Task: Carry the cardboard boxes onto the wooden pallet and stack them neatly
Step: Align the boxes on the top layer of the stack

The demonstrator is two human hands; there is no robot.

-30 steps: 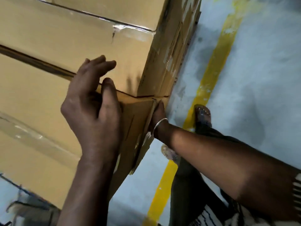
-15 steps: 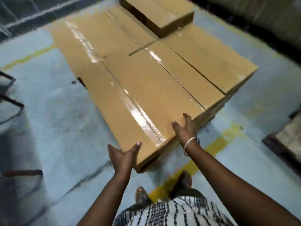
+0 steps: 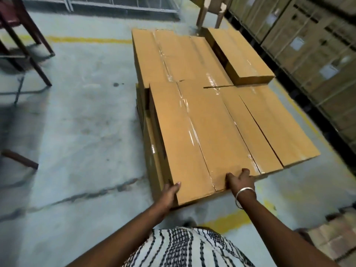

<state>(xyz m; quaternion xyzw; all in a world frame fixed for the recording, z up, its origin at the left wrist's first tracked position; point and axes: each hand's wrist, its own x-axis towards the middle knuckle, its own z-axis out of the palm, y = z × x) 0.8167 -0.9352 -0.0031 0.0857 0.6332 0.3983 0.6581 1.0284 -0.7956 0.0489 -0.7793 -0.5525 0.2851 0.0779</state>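
Observation:
A stack of long, flat cardboard boxes (image 3: 212, 120) sealed with clear tape fills the middle of the floor. The pallet beneath is hidden. My left hand (image 3: 170, 191) grips the near left corner of the nearest top box (image 3: 185, 143), thumb on top. My right hand (image 3: 240, 180), with a silver bangle at the wrist, rests flat on that box's near end, fingers spread over the tape seam. A single box (image 3: 240, 56) lies one layer higher at the far right of the stack.
Dark wooden furniture legs (image 3: 28, 45) stand at the far left. Tall stacks of wrapped cartons (image 3: 308, 45) line the right wall. Yellow floor lines (image 3: 86, 39) cross the grey concrete. More cardboard (image 3: 331, 239) lies at the lower right.
The view has pulled back from a close look at the box corner to the whole stack. Both hands have settled onto the near end of the nearest top box.

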